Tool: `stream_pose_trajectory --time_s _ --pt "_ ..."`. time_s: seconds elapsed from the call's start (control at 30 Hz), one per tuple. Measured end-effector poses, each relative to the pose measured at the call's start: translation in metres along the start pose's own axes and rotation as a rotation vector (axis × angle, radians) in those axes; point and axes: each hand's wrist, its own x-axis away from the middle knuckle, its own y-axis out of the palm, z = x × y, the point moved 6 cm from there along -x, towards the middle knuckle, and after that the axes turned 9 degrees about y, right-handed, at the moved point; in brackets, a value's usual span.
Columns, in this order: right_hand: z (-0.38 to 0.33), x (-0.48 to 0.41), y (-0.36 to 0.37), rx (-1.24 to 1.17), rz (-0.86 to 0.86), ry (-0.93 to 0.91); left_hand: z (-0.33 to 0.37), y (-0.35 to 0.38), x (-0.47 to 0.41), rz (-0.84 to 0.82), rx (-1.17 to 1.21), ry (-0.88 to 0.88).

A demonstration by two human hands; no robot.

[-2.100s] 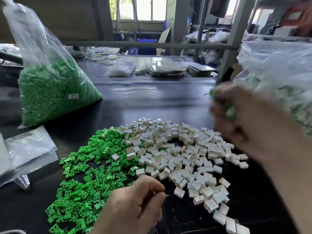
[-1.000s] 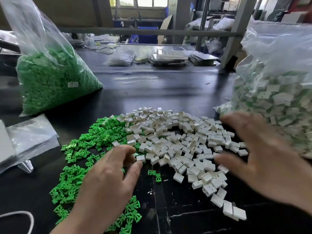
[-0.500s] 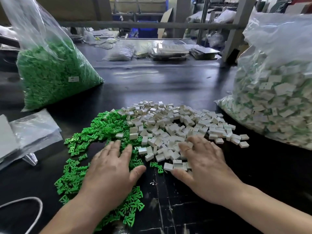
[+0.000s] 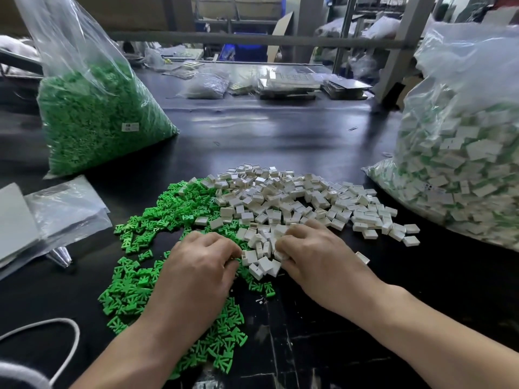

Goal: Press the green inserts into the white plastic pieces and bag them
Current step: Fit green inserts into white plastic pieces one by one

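The left hand [image 4: 202,273] lies with curled fingers on the edge of the loose green inserts [image 4: 157,220]. The right hand [image 4: 317,259] has its fingers bent down into the near edge of the white pieces [image 4: 295,197]. The two hands are close together where the two heaps meet on the black table [image 4: 280,130]. Whether either hand already pinches a part I cannot tell, because the fingertips are turned under and covered by the knuckles.

To do this step well, I think each hand should lift only one part. The white piece should be turned so that its slot faces the insert, and the push should be straight until the green sits flush. The big clear bag [image 4: 463,164] at the right, holding white pieces with green in them, is near enough for dropping.

This bag is cut off by the frame edge, and so is the top of the bag of green parts [image 4: 92,122] at the far left. The slots of most white pieces are too small to read
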Motion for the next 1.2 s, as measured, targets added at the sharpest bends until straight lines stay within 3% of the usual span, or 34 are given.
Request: stream_pose_trajectory --time_s 0.3,0.4,0.57,0.7,1.0,1.1,1.2 --pt "0.012 -0.006 -0.016 -0.468 0.061 0.326 0.001 -0.010 0.003 0.140 0.310 -0.107" --pt "0.020 0.000 -0.006 -0.857 0.025 0.464 0.003 -0.010 0.002 0.141 0.369 -0.113" --pt "0.022 -0.005 0.009 -1.776 -0.134 0.610 0.006 -0.009 0.003 0.196 0.461 -0.133" --pt "0.017 -0.006 0.009 -2.078 -0.282 0.624 0.009 -0.009 0.003 0.211 0.503 -0.137" --pt "0.017 -0.008 0.012 -2.080 -0.266 0.633 0.010 -0.008 0.003 0.201 0.535 -0.172" --pt "0.020 -0.009 0.008 -1.857 -0.198 0.546 0.012 -0.010 0.003 0.214 0.557 -0.168" --pt "0.024 -0.006 -0.005 -1.556 -0.048 0.423 0.011 -0.010 0.003 0.234 0.723 -0.197"
